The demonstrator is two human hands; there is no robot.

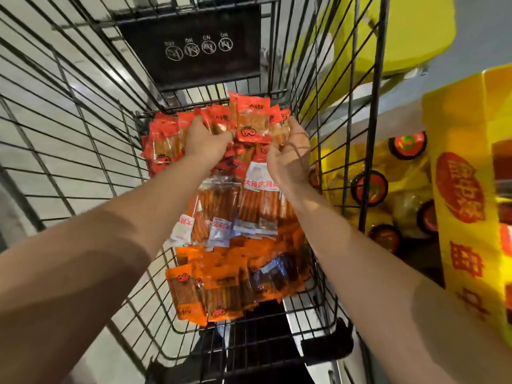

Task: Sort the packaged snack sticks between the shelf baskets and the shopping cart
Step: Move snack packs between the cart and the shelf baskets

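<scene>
Both my arms reach down into a black wire shopping cart [91, 151]. My left hand [206, 139] and my right hand [288, 159] grip one fanned bunch of red-topped snack stick packets [253, 120] from either side, held above the cart's far end. More red packets [160, 148] lie under and left of my left hand. White-labelled stick packets [249, 206] lie in the middle of the cart. Orange packets [219, 284] fill the near end.
A black warning panel [194, 48] hangs on the cart's far wall. To the right, outside the wire, stand yellow cartons with red print [465, 189] and bottles with red-and-black caps [368, 189]. Pale floor tiles show through the left side.
</scene>
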